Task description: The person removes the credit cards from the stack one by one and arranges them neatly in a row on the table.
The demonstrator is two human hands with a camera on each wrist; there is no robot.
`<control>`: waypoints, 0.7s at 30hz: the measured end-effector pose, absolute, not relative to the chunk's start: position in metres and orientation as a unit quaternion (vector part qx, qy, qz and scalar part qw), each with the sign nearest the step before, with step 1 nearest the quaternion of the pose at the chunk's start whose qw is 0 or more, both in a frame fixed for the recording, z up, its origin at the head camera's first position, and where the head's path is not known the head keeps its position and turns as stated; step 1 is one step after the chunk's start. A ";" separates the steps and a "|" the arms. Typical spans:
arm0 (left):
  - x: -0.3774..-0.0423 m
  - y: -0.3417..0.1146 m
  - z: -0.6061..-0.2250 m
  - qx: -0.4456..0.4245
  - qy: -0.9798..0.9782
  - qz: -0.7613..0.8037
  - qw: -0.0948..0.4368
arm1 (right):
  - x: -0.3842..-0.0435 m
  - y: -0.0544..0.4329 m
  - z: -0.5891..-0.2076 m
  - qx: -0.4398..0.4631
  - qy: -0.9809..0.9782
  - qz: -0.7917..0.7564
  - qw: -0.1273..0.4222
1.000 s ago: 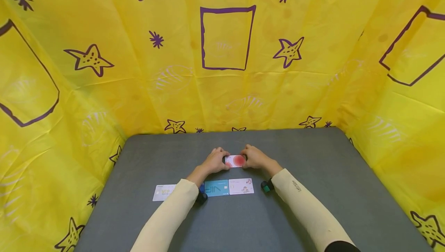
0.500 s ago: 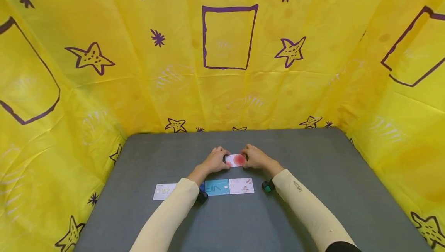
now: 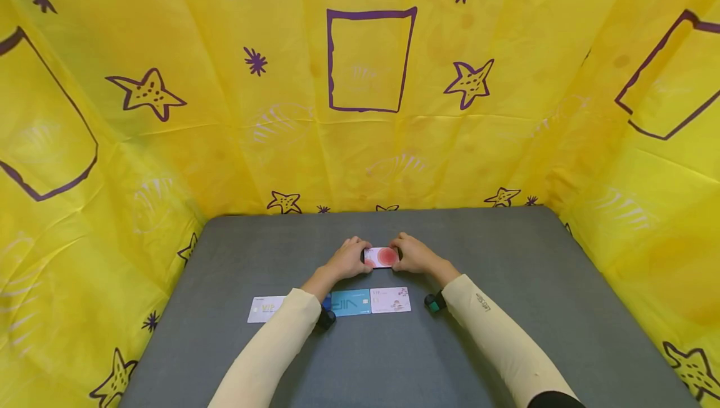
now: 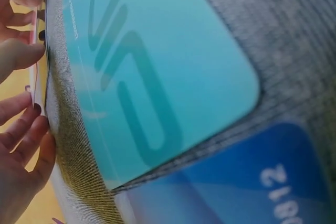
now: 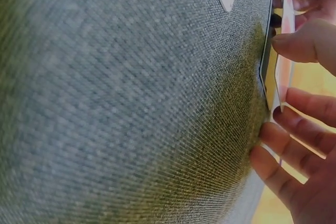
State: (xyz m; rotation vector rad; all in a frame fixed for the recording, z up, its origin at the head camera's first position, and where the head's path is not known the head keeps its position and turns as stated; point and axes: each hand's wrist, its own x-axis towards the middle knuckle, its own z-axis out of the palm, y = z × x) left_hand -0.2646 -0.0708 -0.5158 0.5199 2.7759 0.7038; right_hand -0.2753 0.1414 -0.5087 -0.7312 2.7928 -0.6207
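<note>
Both hands hold a white and pink card with red circles (image 3: 382, 258) by its ends, above the far middle of the table. The left hand (image 3: 349, 258) pinches its left end between thumb and fingers. At the right end, the right hand (image 3: 414, 254) pinches it the same way. In the right wrist view the card (image 5: 285, 64) is seen edge-on, tilted up. A thin, dark-edged, glossy piece (image 5: 268, 59) is just under it, reflecting yellow. Whether this piece is another card, and whether it touches the table, I cannot tell.
In a row nearer the person lie a silver VIP card (image 3: 265, 309), a blue card (image 4: 247, 177) mostly hidden by the left wrist, a teal card (image 3: 351, 303) and a pale floral card (image 3: 390, 300). Yellow patterned cloth (image 3: 360, 158) surrounds the grey table (image 3: 478, 239).
The pink card has risen or tilted slightly, and a dark edge now shows along its near side. Both hands keep their grip, nearly still.
</note>
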 end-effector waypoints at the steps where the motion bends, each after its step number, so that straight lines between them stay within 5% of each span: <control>1: -0.264 -0.071 -0.516 0.177 0.947 0.242 0.114 | -0.275 0.141 -0.509 -0.244 0.942 -0.211 0.094; 21: -0.257 -0.074 -0.511 0.184 0.946 0.256 0.078 | -0.271 0.147 -0.507 -0.235 0.937 -0.242 0.091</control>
